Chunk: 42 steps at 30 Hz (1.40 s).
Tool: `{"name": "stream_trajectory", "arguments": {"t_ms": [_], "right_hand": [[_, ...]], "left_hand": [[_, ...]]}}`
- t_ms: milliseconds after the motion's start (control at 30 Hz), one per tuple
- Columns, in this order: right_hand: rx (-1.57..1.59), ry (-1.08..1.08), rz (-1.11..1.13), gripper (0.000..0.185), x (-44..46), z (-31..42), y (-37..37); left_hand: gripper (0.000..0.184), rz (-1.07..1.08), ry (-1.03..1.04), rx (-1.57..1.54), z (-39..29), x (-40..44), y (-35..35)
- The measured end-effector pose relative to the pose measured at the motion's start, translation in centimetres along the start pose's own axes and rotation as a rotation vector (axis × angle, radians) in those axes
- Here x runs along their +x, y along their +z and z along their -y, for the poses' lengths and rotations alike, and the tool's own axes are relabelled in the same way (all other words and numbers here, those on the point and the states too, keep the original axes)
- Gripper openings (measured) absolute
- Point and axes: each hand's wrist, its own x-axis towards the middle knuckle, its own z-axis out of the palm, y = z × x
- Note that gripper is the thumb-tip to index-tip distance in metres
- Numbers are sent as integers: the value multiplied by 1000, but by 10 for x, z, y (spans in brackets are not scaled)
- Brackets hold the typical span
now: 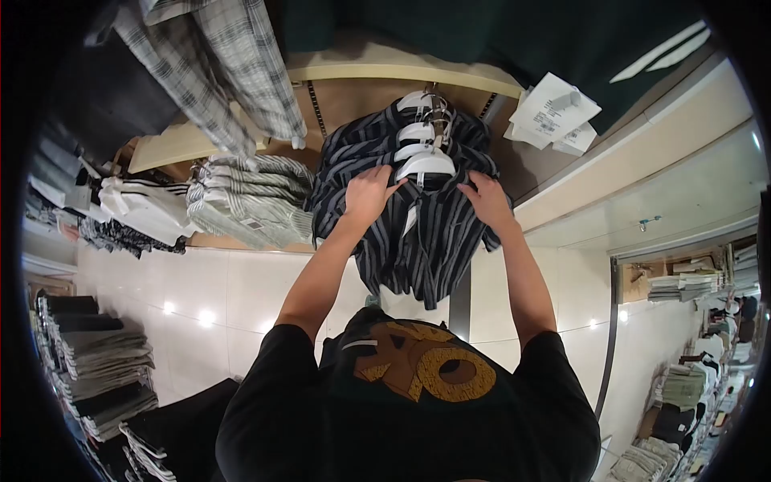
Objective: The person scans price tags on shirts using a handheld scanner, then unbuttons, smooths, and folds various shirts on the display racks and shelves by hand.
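The wearer's black T-shirt (409,434) fills the bottom centre, its lower part cut off by the frame edge. Near the middle of the frame, the front striped shirt (430,241) hangs on a white hanger (426,165); more like it are stacked behind, mostly covered. The left hand (369,195) and right hand (488,201) rest at the two sides of its collar, fingers partly bent, thumbs pointing inward; whether cloth is pinched between them I cannot tell, as some fingertips are hidden. At upper right, print on the white tags (554,111) is too small to read, and the dark green garment (498,32) runs out of the top. Folded clothes (96,361) at lower left fade into the dark lens edge.
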Motion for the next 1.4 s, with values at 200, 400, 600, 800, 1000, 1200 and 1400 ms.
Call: {"name": "stream_trajectory", "arguments": {"t_ms": [200,400,600,800,1000,1200,1400], "right_hand": [[-17,-21,-39,33,-5,-18,33],[-23,37,-133,39,-16,-9,34],[-189,27,-315,54,-26,-16,66],[-271,44,-408,75,-35,8,83],[-408,154,-395,81,-43,30,96],[-297,240,-260,75,-98,41,170],[-26,231,-118,60,-125,165,281]], "left_hand": [[41,42,92,-35,25,-17,26],[46,100,54,-27,15,-27,30],[38,117,-102,123,8,-57,26],[63,143,-277,206,-2,-86,-6],[89,231,-389,127,-4,-125,-18],[84,335,-461,-99,48,-194,-61],[66,429,-667,-218,166,-269,-159]]}}
